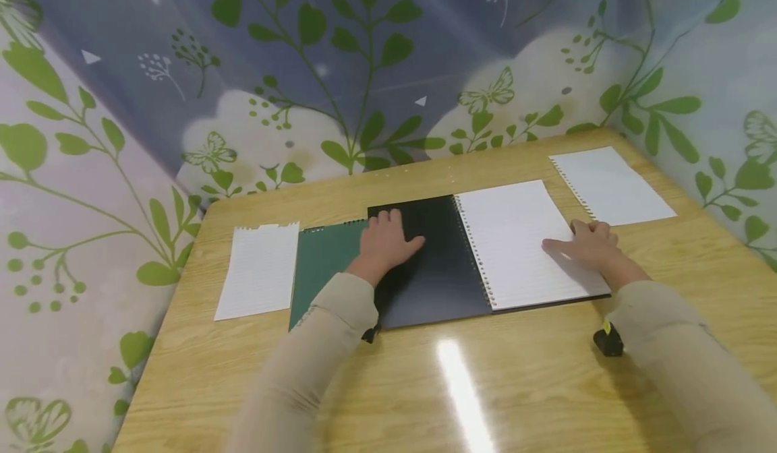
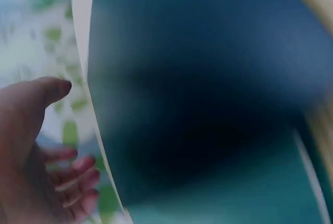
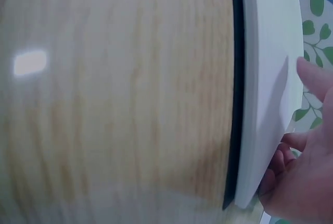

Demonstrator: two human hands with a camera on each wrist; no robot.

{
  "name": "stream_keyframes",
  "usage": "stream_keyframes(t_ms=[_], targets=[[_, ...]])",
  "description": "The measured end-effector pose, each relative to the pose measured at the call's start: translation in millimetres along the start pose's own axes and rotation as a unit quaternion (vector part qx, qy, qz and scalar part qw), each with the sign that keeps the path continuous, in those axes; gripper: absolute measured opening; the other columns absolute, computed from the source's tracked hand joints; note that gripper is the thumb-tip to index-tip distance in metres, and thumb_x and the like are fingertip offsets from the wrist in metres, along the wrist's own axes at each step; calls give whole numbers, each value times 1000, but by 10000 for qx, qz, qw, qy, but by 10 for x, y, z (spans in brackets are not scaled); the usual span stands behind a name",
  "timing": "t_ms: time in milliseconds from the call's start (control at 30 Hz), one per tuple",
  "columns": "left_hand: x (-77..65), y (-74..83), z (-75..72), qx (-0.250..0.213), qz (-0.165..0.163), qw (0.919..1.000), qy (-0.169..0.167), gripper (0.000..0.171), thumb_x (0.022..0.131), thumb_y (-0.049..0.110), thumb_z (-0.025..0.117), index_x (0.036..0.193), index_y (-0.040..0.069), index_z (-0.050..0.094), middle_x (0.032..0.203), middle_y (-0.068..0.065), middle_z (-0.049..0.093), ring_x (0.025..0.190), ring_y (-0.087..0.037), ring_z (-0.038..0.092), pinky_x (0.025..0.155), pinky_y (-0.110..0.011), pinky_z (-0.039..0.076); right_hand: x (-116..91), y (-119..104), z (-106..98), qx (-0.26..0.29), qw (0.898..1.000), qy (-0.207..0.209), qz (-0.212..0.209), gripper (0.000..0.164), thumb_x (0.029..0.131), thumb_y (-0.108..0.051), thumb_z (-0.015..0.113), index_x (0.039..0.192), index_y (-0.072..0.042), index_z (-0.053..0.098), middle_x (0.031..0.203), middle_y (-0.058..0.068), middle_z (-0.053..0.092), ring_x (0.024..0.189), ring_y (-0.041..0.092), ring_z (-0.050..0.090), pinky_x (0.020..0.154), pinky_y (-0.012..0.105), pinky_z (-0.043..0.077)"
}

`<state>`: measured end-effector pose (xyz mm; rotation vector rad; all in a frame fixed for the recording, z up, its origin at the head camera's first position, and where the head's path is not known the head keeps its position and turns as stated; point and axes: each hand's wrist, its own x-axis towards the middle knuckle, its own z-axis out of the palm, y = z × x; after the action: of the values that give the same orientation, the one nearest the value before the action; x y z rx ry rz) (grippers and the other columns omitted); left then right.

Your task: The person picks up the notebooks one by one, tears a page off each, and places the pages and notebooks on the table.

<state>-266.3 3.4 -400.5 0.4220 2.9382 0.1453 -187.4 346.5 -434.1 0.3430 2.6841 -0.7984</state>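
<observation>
A spiral notebook lies spread on the table, its black cover (image 1: 434,271) to the left and its white ruled pages (image 1: 510,251) to the right. My left hand (image 1: 388,240) is over the black cover's left part, fingers extended and thumb apart; in the left wrist view that hand (image 2: 31,146) appears beside the dark cover. At the notebook's right edge is my right hand (image 1: 591,245), thumb stretched over the page. In the right wrist view, the right hand's fingers (image 3: 280,164) bend loosely beside the page edge, and no pinch shows. Whether they touch the paper is unclear.
A green notebook (image 1: 324,257) lies partly under the black cover. Torn-edged loose sheets lie on either side: one ruled sheet (image 1: 257,271) at left, another sheet (image 1: 613,185) at back right. Leaf-patterned curtains (image 1: 376,69) border the wooden table (image 1: 425,385).
</observation>
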Motion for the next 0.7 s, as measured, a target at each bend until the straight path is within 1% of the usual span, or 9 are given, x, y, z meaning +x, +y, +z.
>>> stream_keyframes(t_ms=[67, 100, 133, 200, 300, 367, 500, 600, 700], targets=[[11, 164, 43, 75, 550, 9982, -228, 69, 90, 58, 42, 143, 16, 30, 144, -13, 34, 131, -33, 34, 101, -47, 38, 14, -12, 33, -24, 10000, -15, -30, 107, 83, -70, 41, 143, 9, 1, 135, 42, 2, 120, 60, 7, 91, 68, 23], [20, 223, 71, 96, 710, 9966, -396, 65, 91, 58, 40, 145, 22, 29, 147, -12, 29, 135, -33, 29, 105, -48, 34, 21, -24, 53, -19, 10000, -20, -53, 106, 83, -70, 40, 143, 8, 1, 136, 41, 3, 120, 59, 7, 90, 68, 23], [34, 266, 104, 156, 768, 9953, -571, 63, 91, 58, 38, 145, 28, 27, 151, -10, 24, 138, -33, 24, 107, -49, 31, 32, -41, 78, -27, 10000, -18, -78, 106, 83, -70, 39, 144, 7, 1, 136, 40, 4, 120, 58, 8, 90, 67, 23], [64, 318, 159, 277, 688, 9933, -886, 60, 92, 58, 36, 146, 37, 21, 155, -8, 15, 141, -35, 15, 110, -51, 26, 46, -82, 122, -26, 9999, -14, -123, 104, 83, -69, 40, 145, 6, 2, 136, 37, 6, 119, 56, 9, 88, 66, 23], [123, 354, 203, 499, 438, 9918, -1092, 61, 90, 59, 37, 145, 43, 16, 156, -8, 7, 142, -37, 10, 109, -54, 26, 57, -133, 152, -35, 9999, 59, -126, 102, 84, -67, 41, 145, 5, 3, 135, 35, 7, 118, 56, 9, 87, 67, 22], [154, 385, 203, 623, 405, 9909, -1124, 63, 88, 60, 39, 144, 44, 16, 156, -8, 7, 141, -38, 11, 107, -55, 29, 55, -148, 147, -13, 9999, 161, -61, 100, 85, -64, 43, 144, 6, 4, 135, 35, 7, 118, 57, 8, 86, 69, 21], [191, 492, 172, 500, 464, 9902, -1217, 64, 87, 60, 43, 144, 43, 18, 156, -10, 7, 141, -40, 11, 103, -58, 32, 17, -136, 102, 18, 9986, 524, 70, 95, 86, -56, 49, 143, 8, 8, 136, 38, 9, 120, 60, 9, 85, 71, 23], [193, 575, 157, 394, 392, 9896, -1324, 63, 88, 58, 45, 144, 42, 21, 156, -10, 6, 141, -40, 10, 101, -59, 34, -10, -133, 92, -32, 9959, 901, 61, 88, 86, -47, 54, 142, 8, 15, 135, 39, 14, 120, 60, 16, 87, 68, 28], [189, 632, 155, 408, 320, 9888, -1400, 63, 88, 56, 45, 144, 42, 22, 156, -10, 6, 141, -40, 10, 101, -59, 34, -20, -150, 102, -20, 9905, 1375, -34, 76, 85, -36, 57, 138, 8, 26, 133, 38, 23, 119, 57, 24, 90, 65, 32]])
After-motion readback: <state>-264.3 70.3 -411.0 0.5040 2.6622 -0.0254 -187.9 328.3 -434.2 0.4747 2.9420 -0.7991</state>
